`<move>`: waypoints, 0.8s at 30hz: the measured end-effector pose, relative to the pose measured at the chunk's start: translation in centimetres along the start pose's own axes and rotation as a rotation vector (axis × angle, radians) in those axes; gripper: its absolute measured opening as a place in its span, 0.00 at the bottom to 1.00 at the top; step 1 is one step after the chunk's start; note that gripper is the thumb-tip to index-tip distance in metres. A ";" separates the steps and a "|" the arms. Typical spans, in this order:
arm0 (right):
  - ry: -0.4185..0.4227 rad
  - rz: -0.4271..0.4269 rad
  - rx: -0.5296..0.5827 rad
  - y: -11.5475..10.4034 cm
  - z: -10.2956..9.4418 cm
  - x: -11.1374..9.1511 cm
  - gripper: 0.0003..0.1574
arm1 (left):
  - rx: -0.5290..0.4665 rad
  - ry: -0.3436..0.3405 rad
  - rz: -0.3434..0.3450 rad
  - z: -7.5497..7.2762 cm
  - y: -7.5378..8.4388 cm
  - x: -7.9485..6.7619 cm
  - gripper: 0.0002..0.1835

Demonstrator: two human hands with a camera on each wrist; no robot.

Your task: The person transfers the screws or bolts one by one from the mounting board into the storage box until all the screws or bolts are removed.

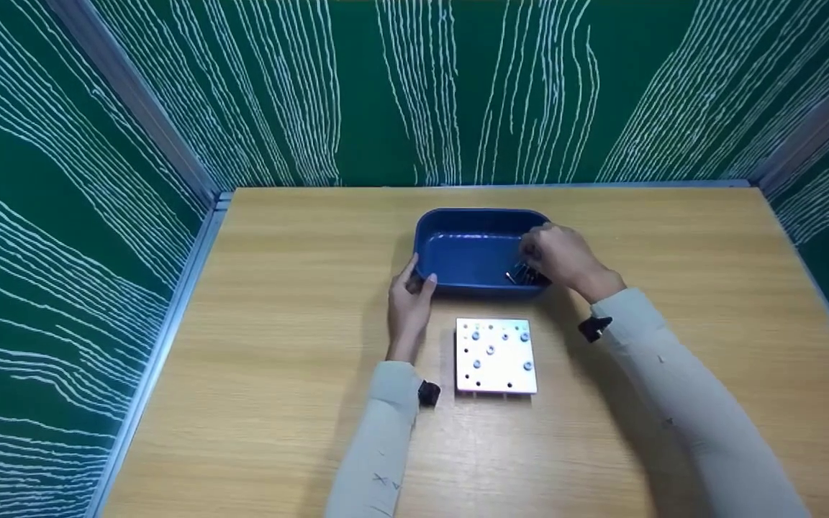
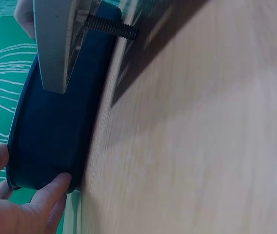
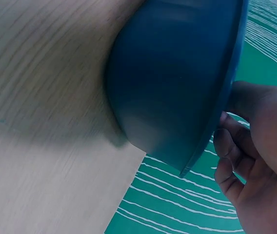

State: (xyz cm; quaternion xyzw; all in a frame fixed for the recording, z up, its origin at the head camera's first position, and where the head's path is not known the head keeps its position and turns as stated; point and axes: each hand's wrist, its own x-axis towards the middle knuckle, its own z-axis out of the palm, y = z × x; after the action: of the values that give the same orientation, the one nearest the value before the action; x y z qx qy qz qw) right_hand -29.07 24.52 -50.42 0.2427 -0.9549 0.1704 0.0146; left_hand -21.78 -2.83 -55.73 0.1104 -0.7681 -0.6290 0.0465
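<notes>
A dark blue plastic bin (image 1: 468,262) sits toward the back of the table. My left hand (image 1: 409,311) grips its near left corner, thumb (image 2: 55,187) against the front wall and fingers around the end. Over the bin's right end, my right hand (image 1: 562,255) reaches in with curled fingers, right above several screws (image 1: 522,275); I cannot tell whether it pinches one. In the right wrist view, the bin's rim partly hides its fingertips. In front of the bin stands a square metal plate (image 1: 504,378) with holes, several of them filled by socket-head screws.
A threaded screw shank (image 2: 111,27) sticks out beneath the plate in the left wrist view. The wooden table (image 1: 285,324) is bounded by green walls (image 1: 357,93) with white wavy lines and by metal rails (image 1: 191,237).
</notes>
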 end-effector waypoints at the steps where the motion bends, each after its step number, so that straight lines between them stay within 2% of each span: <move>1: -0.006 0.000 -0.004 0.1 0.0 0.2 0.10 | 0.000 -0.001 0.000 0.0 0.0 0.0 0.30; 15: -0.072 0.025 -0.002 0.8 1.0 1.5 0.12 | 0.008 -0.007 -0.029 0.1 0.1 0.1 0.30; 24: -0.069 -0.027 -0.040 0.9 1.5 1.8 0.11 | -0.059 0.005 0.015 0.1 0.0 0.1 0.30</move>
State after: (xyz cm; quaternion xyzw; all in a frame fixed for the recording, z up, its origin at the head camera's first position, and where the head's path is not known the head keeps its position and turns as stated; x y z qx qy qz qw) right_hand -30.96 23.95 -51.88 0.2610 -0.9547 0.1425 -0.0110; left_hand -21.89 -2.74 -55.73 0.1050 -0.7500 -0.6506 0.0563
